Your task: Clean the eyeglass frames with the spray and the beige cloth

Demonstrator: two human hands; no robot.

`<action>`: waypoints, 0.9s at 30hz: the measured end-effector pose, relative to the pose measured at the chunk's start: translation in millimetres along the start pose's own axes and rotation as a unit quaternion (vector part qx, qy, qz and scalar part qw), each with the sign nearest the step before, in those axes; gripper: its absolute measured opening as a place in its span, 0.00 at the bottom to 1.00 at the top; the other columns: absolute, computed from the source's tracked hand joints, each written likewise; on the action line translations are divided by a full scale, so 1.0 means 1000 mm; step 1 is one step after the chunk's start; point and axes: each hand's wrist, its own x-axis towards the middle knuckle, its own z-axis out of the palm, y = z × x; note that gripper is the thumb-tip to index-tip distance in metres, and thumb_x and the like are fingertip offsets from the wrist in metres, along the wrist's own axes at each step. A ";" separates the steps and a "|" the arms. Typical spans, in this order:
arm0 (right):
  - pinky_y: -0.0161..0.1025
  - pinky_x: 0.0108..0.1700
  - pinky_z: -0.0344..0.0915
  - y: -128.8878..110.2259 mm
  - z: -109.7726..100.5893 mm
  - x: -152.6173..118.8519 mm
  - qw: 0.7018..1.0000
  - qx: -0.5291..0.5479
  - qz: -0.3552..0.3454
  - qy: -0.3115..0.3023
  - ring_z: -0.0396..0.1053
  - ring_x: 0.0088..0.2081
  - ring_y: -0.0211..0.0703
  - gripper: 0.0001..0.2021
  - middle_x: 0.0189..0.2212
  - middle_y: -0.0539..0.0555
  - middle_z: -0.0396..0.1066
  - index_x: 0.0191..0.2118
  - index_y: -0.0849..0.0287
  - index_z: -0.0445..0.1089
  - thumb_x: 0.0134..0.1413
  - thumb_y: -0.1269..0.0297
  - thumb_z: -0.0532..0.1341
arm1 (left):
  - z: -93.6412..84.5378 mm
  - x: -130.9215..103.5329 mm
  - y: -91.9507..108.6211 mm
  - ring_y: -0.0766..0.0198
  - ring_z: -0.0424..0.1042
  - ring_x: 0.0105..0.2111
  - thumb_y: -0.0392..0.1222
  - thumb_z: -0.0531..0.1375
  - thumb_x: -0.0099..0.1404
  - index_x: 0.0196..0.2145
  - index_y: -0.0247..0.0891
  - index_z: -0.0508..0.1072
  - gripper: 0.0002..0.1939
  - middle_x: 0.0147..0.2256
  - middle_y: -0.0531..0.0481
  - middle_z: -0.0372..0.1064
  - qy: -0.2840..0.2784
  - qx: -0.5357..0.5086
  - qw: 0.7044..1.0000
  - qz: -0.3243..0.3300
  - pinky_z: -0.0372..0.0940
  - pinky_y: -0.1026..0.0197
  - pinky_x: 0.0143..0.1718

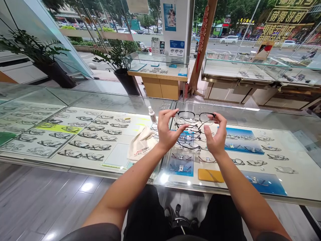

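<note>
A pair of eyeglasses [197,115] with dark upper rims and clear lenses is held up above the glass counter. My left hand [168,130] grips its left end between the fingers, thumb stretched out below the frame. At the other end, my right hand [216,134] has its fingers closed on the right corner, with the thumb raised underneath. A cream cleaning cloth [142,143] with printed letters lies crumpled on the counter, left of my left wrist. Just behind that cloth stands a small white spray bottle [151,115].
Rows of eyeglasses [87,146] lie inside the glass display counter [120,100]. A yellow-orange case [210,175] sits near the front edge, by my right forearm. Farther off are another display case [160,75], potted plants [125,78] and a slanted wooden post [200,50].
</note>
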 end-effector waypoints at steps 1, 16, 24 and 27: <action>0.63 0.60 0.68 -0.001 0.000 0.000 1.000 -0.003 0.001 0.002 0.74 0.56 0.59 0.28 0.56 0.62 0.76 0.66 0.52 0.63 0.66 0.48 0.63 | 0.000 0.000 0.000 0.56 0.72 0.44 0.66 0.68 0.67 0.59 0.45 0.73 0.32 0.45 0.45 0.71 -0.003 0.004 1.000 -0.005 0.73 0.50 0.46; 0.63 0.57 0.70 -0.004 0.000 -0.001 0.995 -0.069 -0.060 0.031 0.73 0.55 0.60 0.29 0.57 0.60 0.75 0.65 0.49 0.65 0.62 0.50 0.70 | 0.001 -0.002 0.000 0.54 0.73 0.50 0.56 0.71 0.66 0.62 0.42 0.70 0.32 0.53 0.41 0.71 -0.036 0.000 0.998 -0.058 0.73 0.51 0.48; 0.64 0.57 0.73 -0.009 0.001 0.000 0.992 -0.075 -0.092 0.038 0.73 0.56 0.61 0.28 0.57 0.61 0.75 0.66 0.47 0.65 0.63 0.51 0.70 | 0.003 -0.003 0.001 0.53 0.73 0.51 0.55 0.71 0.66 0.61 0.41 0.70 0.32 0.54 0.40 0.70 -0.026 0.007 0.997 -0.070 0.74 0.51 0.47; 0.65 0.58 0.73 -0.010 0.002 0.001 0.994 -0.068 -0.080 0.033 0.72 0.59 0.61 0.29 0.58 0.61 0.74 0.66 0.47 0.65 0.64 0.51 0.69 | 0.002 -0.003 0.001 0.52 0.72 0.51 0.55 0.73 0.64 0.60 0.41 0.70 0.32 0.53 0.41 0.70 -0.002 0.012 0.999 -0.051 0.73 0.50 0.48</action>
